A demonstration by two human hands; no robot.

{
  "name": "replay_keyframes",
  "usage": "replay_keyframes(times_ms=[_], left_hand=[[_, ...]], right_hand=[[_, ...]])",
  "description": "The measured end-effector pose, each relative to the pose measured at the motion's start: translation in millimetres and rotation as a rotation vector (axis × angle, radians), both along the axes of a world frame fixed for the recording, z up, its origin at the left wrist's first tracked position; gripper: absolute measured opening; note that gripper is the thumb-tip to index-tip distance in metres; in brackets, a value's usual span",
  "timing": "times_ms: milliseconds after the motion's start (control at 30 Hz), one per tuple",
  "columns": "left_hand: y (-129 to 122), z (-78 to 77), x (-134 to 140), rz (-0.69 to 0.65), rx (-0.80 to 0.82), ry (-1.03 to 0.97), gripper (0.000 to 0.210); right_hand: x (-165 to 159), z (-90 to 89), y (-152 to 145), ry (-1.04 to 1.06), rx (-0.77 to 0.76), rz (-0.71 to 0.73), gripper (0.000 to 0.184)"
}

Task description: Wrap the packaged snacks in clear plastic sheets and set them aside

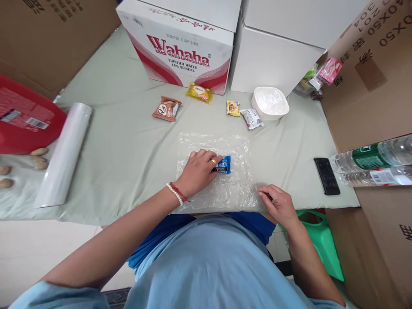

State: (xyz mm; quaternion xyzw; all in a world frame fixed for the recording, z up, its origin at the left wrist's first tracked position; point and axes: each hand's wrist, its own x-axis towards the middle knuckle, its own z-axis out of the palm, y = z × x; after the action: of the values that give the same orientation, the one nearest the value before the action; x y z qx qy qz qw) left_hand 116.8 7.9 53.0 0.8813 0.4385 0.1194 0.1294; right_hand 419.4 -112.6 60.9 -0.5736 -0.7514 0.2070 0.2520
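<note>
A square sheet of clear plastic film [231,193] lies spread on the cloth near the table's front edge, somewhat wrinkled. On its middle rests a small blue snack packet [227,165]. My left hand [198,169] reaches over the packet from the left, its fingers closed about the packet's left end and hiding that part. At the film's right edge is my right hand [278,204], thumb and forefinger pinched together on the film's border; the other fingers curl inward.
Beyond the film lie a brown packet [167,109], two yellow packets [199,92] [233,108], a white packet [252,118] and a white bowl [270,103]. Cartons [180,51] stand behind. A film roll [64,156] is left; a phone [326,176] and bottles [370,156] are right.
</note>
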Motion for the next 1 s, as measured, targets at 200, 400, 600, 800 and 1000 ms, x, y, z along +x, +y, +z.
replay_keyframes(times_ms=[200, 400, 600, 800, 1000], left_hand=[[-23.8, -0.3, -39.0, -0.04, 0.087, -0.207, 0.045], [-83.7, -11.0, -104.3, -0.143, -0.11, -0.277, 0.045], [-102.4, -28.5, -113.7, -0.083, -0.205, -0.354, 0.019], [-88.8, -28.0, -118.3, -0.06, -0.285, -0.421, 0.017], [-88.4, -31.6, -120.0, -0.119, -0.211, -0.323, 0.018]], right_hand=[[5.5, 1.9, -11.4, 0.008, -0.004, 0.083, 0.017], [5.6, -12.2, -25.4, -0.036, -0.053, 0.212, 0.021], [6.2, -27.9, -14.4, -0.073, -0.068, 0.299, 0.013], [9.7, -8.7, 4.6, 0.002, -0.156, 0.36, 0.018], [7.5, 16.8, 17.5, -0.018, -0.271, 0.306, 0.019]])
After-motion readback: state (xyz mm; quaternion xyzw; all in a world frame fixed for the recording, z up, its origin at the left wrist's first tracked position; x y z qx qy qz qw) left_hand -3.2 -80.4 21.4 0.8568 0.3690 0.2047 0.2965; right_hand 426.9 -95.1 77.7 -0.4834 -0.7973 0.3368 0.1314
